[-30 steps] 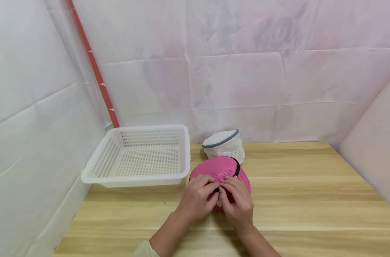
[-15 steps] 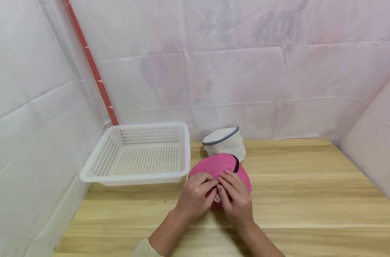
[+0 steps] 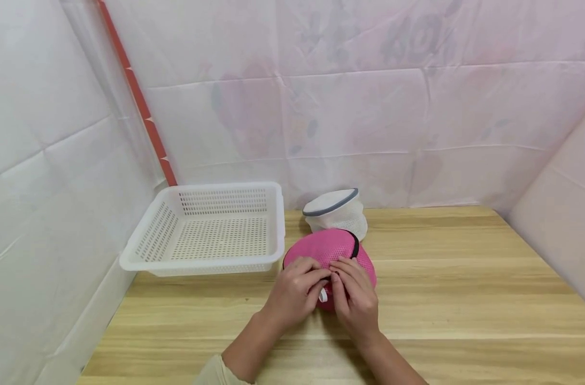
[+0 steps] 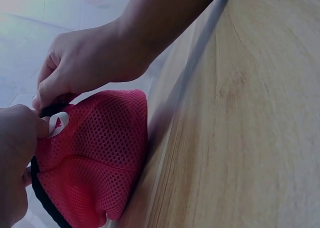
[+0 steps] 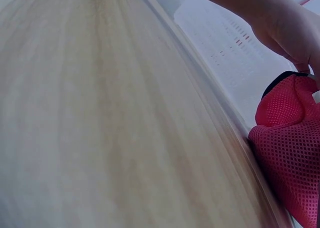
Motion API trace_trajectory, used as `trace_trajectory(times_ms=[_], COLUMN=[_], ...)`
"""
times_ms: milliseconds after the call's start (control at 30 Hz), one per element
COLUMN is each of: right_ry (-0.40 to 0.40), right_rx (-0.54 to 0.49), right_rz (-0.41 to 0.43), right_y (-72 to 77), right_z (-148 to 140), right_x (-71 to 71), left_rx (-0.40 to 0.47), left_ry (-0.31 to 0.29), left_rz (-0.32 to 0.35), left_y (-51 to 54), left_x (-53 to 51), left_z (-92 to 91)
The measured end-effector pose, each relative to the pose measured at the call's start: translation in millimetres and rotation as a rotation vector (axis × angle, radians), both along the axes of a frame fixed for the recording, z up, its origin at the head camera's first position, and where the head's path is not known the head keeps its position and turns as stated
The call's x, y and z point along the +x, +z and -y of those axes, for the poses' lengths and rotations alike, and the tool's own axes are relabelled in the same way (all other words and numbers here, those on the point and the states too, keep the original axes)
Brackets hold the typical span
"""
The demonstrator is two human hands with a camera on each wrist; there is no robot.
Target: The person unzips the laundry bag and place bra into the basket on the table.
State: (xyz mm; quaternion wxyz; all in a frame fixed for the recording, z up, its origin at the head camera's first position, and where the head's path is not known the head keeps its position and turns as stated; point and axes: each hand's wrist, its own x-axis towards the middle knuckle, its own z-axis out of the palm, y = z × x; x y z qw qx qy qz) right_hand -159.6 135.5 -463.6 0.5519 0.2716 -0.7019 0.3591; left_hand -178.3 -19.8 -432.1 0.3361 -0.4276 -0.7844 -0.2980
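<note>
A pink mesh laundry bag with black zipper trim stands on the table, rounded and puffed out. My left hand pinches its near edge at the trim, thumb beside a small white tag loop. Close by on the right, my right hand pinches the same dark edge with thumb and fingers. What exactly lies between the fingertips is mostly covered. In the right wrist view the bag shows at the right edge, with the left hand above it.
A white plastic basket with slotted sides stands to the left on the wooden table. Right behind the pink bag sits a white mesh bag with grey trim. White sheeting hangs along the back and sides.
Both hands stay at the bag's near edge, with the right fingertips shifted slightly right, away from the left ones. The white tag loop shows more clearly. The head view has tilted slightly.
</note>
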Motion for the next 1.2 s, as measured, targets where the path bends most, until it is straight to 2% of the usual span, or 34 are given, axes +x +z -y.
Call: trace_trajectory(times_ms=[200,300,533,800,1200], right_ry=[-0.020,-0.033,-0.054,-0.069,-0.075], right_rx=[-0.005,-0.001,-0.012,-0.020,-0.034], right_rz=[-0.024,-0.026,-0.016,-0.014,0.006], right_y=[2.5,4.7,8.4,6.9,3.2], right_z=[1,1,0,-1,-2], right_x=[-0.2,0.3,1.2,0.3,-1.0], left_rx=[-0.005,-0.005,0.007,0.023,0.041], left_ry=[-0.014,-0.018,-0.041,-0.036,0.013], left_rz=[0.122,0.150,0.157,0.102,0.113], left_y=[2.1,2.4,3.9,4.6,2.8], left_x=[1.9,1.2,-2.6,-5.9,-5.6], left_z=[2.5,3.4,5.8,7.3,11.2])
